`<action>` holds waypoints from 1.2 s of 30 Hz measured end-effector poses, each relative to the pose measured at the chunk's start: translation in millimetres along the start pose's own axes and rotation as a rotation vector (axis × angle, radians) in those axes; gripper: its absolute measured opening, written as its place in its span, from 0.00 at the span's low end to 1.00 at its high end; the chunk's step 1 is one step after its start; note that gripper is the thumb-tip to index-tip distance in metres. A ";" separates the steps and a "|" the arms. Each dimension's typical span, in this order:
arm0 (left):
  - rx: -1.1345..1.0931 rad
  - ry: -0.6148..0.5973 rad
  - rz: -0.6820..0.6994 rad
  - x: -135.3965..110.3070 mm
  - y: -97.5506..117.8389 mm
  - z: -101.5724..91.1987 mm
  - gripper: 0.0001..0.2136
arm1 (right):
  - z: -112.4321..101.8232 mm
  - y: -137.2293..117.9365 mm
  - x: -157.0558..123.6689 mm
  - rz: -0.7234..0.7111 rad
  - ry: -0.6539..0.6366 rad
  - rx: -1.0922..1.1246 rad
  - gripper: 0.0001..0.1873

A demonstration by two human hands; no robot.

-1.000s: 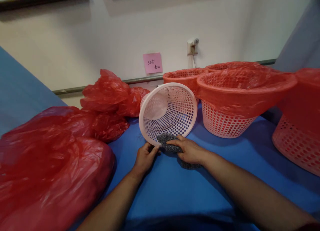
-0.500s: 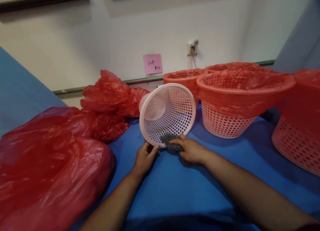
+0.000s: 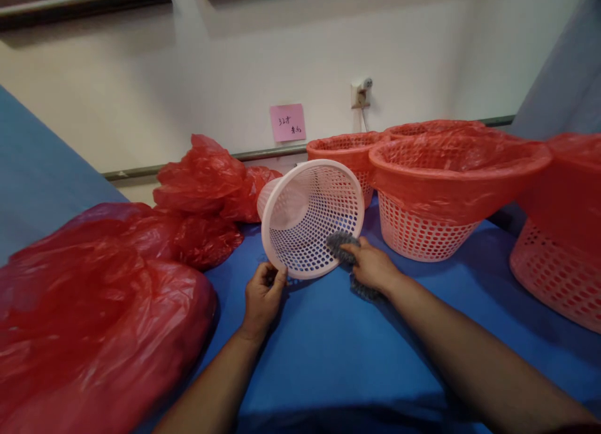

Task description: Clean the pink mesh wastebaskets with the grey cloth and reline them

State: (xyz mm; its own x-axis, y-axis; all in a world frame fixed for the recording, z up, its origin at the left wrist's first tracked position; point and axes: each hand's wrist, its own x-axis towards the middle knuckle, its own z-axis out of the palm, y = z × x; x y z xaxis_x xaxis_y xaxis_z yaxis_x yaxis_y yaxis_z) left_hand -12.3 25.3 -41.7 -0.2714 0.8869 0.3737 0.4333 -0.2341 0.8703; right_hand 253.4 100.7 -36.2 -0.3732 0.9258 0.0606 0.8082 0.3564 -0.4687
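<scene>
Left hand [image 3: 263,299]: we're pinching the white basket [image 3: 310,218] by its rim
Right hand [image 3: 374,266]: we're holding grey cloth [image 3: 342,245], apparently wiping near the rim
Basket mouth: facing the worktop [image 3: 319,359]'s near edge, needing steadying next

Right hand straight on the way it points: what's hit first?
Most likely the white basket: the grey cloth in the right hand overlaps its near rim in view. Exact depth is unclear.

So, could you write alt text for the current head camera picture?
A person's left hand holds a tipped pale basket by its rim while the right hand holds a gray cloth at that rim. Red-lined baskets stand to the right; red plastic bags lie to the left.
</scene>
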 end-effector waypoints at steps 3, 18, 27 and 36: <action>-0.015 -0.158 -0.100 -0.6 -5.0 7.3 0.15 | 11.1 -15.2 -6.6 -0.235 -0.159 0.128 0.40; 0.018 0.025 -0.012 -1.9 5.8 -1.9 0.14 | -3.6 4.6 2.2 0.104 0.085 -0.085 0.36; -0.022 -0.202 -0.108 -0.5 -7.5 9.5 0.15 | 12.9 -12.4 -7.2 -0.337 -0.258 0.300 0.39; 0.021 0.080 0.029 1.6 9.0 -3.4 0.13 | -6.3 9.9 5.0 0.089 0.112 -0.061 0.37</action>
State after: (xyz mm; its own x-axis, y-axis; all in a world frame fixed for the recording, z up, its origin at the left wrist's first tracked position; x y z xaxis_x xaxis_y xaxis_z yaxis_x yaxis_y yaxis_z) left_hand -11.7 23.3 -32.1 -0.3260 0.8449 0.4240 0.4596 -0.2503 0.8521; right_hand 262.4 109.6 -35.0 -0.2484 0.9611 0.1210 0.8633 0.2763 -0.4223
